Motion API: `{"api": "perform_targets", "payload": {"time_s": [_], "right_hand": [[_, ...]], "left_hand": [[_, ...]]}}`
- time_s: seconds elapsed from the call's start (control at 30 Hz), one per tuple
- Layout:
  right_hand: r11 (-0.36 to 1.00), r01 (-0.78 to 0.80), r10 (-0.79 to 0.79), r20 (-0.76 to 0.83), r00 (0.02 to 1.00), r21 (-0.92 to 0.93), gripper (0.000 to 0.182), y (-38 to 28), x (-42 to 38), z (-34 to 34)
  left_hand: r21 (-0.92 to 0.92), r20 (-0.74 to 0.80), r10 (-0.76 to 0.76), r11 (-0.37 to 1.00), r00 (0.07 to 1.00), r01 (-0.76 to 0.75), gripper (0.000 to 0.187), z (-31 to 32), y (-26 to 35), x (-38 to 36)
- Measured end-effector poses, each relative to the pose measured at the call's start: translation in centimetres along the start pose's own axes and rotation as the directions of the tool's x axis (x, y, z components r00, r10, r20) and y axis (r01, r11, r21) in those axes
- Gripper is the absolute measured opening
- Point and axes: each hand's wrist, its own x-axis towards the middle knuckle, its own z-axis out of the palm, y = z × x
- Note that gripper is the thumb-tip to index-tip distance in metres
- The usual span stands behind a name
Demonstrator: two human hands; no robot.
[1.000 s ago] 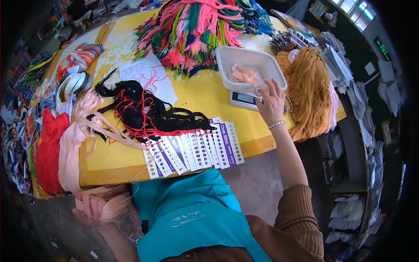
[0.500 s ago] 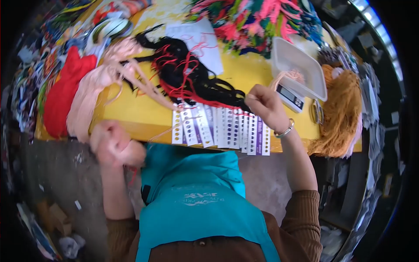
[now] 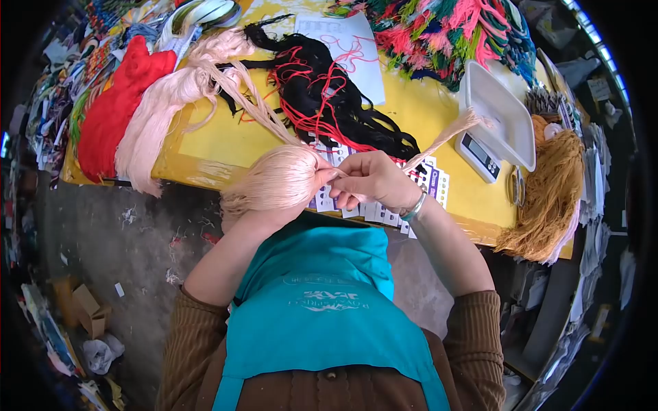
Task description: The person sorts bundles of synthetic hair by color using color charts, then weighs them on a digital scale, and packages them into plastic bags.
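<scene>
My left hand (image 3: pixel 319 183) is closed around a thick hank of pale pink thread (image 3: pixel 271 178), whose loose ends fan out to the left. Close beside it, my right hand (image 3: pixel 375 181) pinches thin pale pink strands at the gathered end of that hank. A bundle of pale thread (image 3: pixel 445 139) stretches from behind my right hand toward the scale. Just beyond both hands lies a black thread hank (image 3: pixel 329 89) with red strands (image 3: pixel 301 120) tangled over it. White cards with rows of dark holes (image 3: pixel 370 211) lie partly hidden under my hands.
A digital scale (image 3: pixel 478 157) and a white plastic tray (image 3: pixel 497 113) stand at the right, near scissors (image 3: pixel 516 186) and brown thread (image 3: pixel 552 192). Red (image 3: pixel 120 116) and pink hanks (image 3: pixel 161 109) hang over the left table edge. Multicoloured thread (image 3: pixel 445 38) is piled at the back.
My left hand has come up from the table's left front edge to the middle, now with the pink hank visible in it. My right hand has moved left and down to meet it.
</scene>
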Motion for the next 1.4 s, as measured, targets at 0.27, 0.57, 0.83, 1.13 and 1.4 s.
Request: {"api": "perform_targets", "payload": {"time_s": [0.27, 0.57, 0.83, 1.13, 1.4], "right_hand": [[0.811, 0.227, -0.426, -0.279, 0.861, -0.539, 0.018, 2.6, -0.1, 1.4], [0.754, 0.250, -0.564, -0.404, 0.721, -0.607, 0.011, 4.5, 3.2, -2.0], [0.659, 0.204, -0.599, -0.341, 0.724, -0.724, 0.014, 5.6, 4.2, -2.6], [0.702, 0.230, -0.595, -0.377, 0.710, -0.674, 0.010, 5.2, 3.8, -2.3], [0.748, 0.219, -0.542, -0.385, 0.747, -0.626, 0.013, 5.0, 3.5, -2.8]], "left_hand": [[-0.097, 0.177, -0.428, 0.889, 0.886, 0.448, 0.020, 1.1, 0.2, 1.1], [-0.649, 0.376, -0.690, 0.280, 0.618, 0.707, 0.033, 1.7, -2.2, 1.4], [-0.655, 0.423, -0.697, 0.207, 0.579, 0.727, 0.039, 1.4, -0.5, 1.7], [-0.549, 0.392, -0.637, 0.417, 0.664, 0.724, 0.029, 3.2, -1.3, 2.7], [-0.418, 0.365, -0.633, 0.544, 0.683, 0.727, 0.022, 3.5, -1.6, 3.6]]}}
